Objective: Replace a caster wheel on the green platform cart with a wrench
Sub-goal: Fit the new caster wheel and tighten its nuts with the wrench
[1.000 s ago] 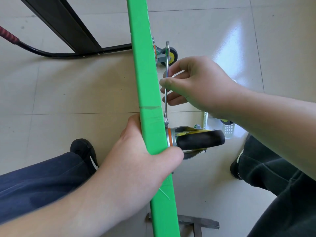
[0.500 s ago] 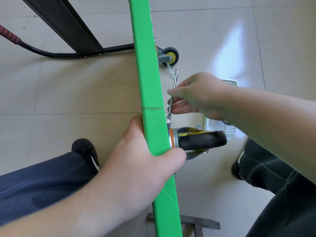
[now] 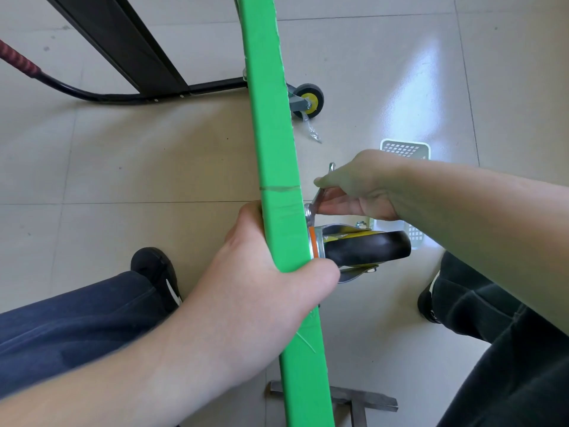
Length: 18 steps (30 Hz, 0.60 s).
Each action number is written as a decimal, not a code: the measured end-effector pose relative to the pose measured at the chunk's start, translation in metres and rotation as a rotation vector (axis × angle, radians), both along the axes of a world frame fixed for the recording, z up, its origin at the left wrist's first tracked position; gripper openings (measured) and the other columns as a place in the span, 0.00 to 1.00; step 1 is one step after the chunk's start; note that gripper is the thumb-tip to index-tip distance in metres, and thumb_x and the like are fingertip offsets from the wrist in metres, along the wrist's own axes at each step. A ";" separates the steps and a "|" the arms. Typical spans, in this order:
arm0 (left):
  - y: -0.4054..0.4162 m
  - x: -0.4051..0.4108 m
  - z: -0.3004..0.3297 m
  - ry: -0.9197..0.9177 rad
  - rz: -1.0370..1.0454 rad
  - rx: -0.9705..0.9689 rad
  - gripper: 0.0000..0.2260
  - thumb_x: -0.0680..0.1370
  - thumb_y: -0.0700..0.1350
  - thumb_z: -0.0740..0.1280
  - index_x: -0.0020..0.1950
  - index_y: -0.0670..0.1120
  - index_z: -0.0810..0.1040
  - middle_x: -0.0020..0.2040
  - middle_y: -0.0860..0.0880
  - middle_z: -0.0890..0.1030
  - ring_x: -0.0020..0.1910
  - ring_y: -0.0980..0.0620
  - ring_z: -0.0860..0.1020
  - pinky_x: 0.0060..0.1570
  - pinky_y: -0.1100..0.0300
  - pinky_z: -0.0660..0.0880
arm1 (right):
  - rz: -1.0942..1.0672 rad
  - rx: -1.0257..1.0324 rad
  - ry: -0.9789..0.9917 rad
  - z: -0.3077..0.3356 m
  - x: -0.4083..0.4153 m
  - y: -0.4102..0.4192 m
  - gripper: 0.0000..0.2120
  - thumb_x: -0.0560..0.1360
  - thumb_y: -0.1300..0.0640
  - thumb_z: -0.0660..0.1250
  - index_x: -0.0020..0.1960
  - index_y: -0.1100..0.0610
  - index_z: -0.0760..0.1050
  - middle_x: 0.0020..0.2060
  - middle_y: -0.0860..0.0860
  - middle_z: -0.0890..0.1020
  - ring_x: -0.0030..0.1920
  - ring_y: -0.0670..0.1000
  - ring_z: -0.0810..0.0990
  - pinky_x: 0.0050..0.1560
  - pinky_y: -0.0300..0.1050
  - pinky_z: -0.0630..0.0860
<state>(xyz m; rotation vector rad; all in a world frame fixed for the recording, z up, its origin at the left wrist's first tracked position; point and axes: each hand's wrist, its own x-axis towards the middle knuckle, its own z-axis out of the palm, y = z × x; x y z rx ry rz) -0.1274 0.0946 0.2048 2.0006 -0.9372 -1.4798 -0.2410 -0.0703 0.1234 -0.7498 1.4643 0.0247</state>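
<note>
The green platform cart (image 3: 271, 124) stands on its edge, running from top to bottom of the view. A black caster wheel (image 3: 368, 248) with an orange ring and metal bracket sticks out of its right face. My left hand (image 3: 264, 291) grips the cart's edge just beside that wheel. My right hand (image 3: 360, 186) holds a silver wrench (image 3: 317, 200), whose head sits at the cart face just above the caster's mount. A second small caster (image 3: 308, 100) with a yellow hub is farther up the cart.
A pale green perforated basket (image 3: 405, 149) lies on the tiled floor behind my right hand. The cart's black handle frame (image 3: 129, 47) and a red-gripped bar (image 3: 18, 61) lie at top left. My legs and black shoes flank the cart; a metal bracket (image 3: 363, 399) lies below.
My right hand has swung the wrench handle down and to the right, from nearly upright along the cart to a low tilt near the caster. My left hand kept its grip.
</note>
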 end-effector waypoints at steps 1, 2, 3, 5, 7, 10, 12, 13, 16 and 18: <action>0.000 0.000 0.000 -0.002 0.001 0.000 0.17 0.72 0.52 0.73 0.58 0.61 0.74 0.52 0.58 0.83 0.45 0.63 0.82 0.39 0.72 0.76 | -0.028 -0.030 -0.001 -0.001 -0.001 -0.002 0.05 0.82 0.65 0.67 0.51 0.68 0.75 0.35 0.60 0.82 0.33 0.55 0.85 0.43 0.49 0.86; 0.000 0.000 0.000 -0.004 0.002 0.002 0.17 0.72 0.52 0.73 0.58 0.61 0.74 0.52 0.58 0.83 0.45 0.63 0.82 0.38 0.71 0.77 | -0.049 -0.075 0.003 -0.002 -0.003 -0.004 0.06 0.81 0.65 0.68 0.53 0.69 0.75 0.37 0.61 0.82 0.32 0.55 0.85 0.40 0.49 0.86; 0.000 0.000 0.000 -0.005 0.001 0.005 0.17 0.71 0.52 0.73 0.58 0.61 0.74 0.52 0.58 0.83 0.45 0.63 0.82 0.38 0.71 0.77 | -0.057 -0.135 0.008 -0.002 -0.005 -0.007 0.07 0.81 0.65 0.69 0.53 0.69 0.76 0.38 0.61 0.82 0.31 0.55 0.86 0.37 0.48 0.86; -0.001 -0.001 0.001 0.000 -0.001 0.007 0.17 0.71 0.53 0.73 0.58 0.60 0.74 0.52 0.57 0.83 0.44 0.63 0.82 0.39 0.70 0.77 | -0.033 -0.278 -0.009 0.001 -0.007 -0.011 0.08 0.80 0.63 0.71 0.52 0.69 0.77 0.40 0.61 0.84 0.31 0.53 0.87 0.38 0.47 0.86; -0.001 -0.001 0.001 0.006 0.000 0.009 0.18 0.70 0.55 0.73 0.58 0.60 0.74 0.53 0.57 0.83 0.45 0.63 0.82 0.38 0.70 0.77 | 0.031 -0.431 -0.075 0.009 -0.007 -0.014 0.08 0.80 0.61 0.72 0.52 0.67 0.79 0.42 0.61 0.85 0.35 0.54 0.88 0.41 0.47 0.86; -0.001 -0.001 0.000 -0.013 -0.008 0.012 0.20 0.67 0.58 0.71 0.58 0.61 0.74 0.52 0.57 0.83 0.45 0.63 0.82 0.37 0.67 0.77 | 0.138 -0.612 -0.231 0.026 -0.003 -0.014 0.07 0.80 0.59 0.71 0.52 0.63 0.78 0.45 0.63 0.85 0.40 0.57 0.88 0.45 0.49 0.86; 0.000 -0.001 0.001 -0.020 0.004 0.014 0.19 0.68 0.58 0.72 0.58 0.62 0.74 0.52 0.57 0.83 0.45 0.62 0.82 0.40 0.65 0.77 | 0.202 -0.698 -0.301 0.035 -0.003 -0.010 0.07 0.80 0.59 0.71 0.53 0.62 0.77 0.45 0.63 0.85 0.42 0.58 0.88 0.45 0.50 0.86; 0.000 0.000 0.001 -0.020 0.007 0.016 0.18 0.70 0.56 0.73 0.58 0.62 0.74 0.52 0.57 0.83 0.45 0.62 0.82 0.40 0.64 0.77 | 0.235 -0.733 -0.315 0.038 -0.004 -0.007 0.07 0.80 0.59 0.71 0.53 0.62 0.76 0.44 0.63 0.86 0.42 0.57 0.88 0.45 0.49 0.86; -0.001 -0.001 0.001 -0.019 0.002 0.016 0.17 0.72 0.53 0.73 0.58 0.63 0.73 0.52 0.57 0.83 0.45 0.62 0.82 0.39 0.64 0.77 | 0.293 -0.799 -0.327 0.040 -0.007 0.000 0.08 0.80 0.59 0.71 0.54 0.62 0.76 0.42 0.61 0.86 0.41 0.56 0.88 0.46 0.49 0.86; -0.001 -0.001 0.002 -0.016 0.001 0.017 0.17 0.72 0.53 0.73 0.58 0.63 0.73 0.52 0.57 0.83 0.44 0.62 0.82 0.37 0.67 0.78 | 0.297 -0.816 -0.344 0.039 -0.009 0.002 0.09 0.80 0.59 0.71 0.55 0.63 0.76 0.42 0.60 0.86 0.41 0.56 0.88 0.47 0.50 0.86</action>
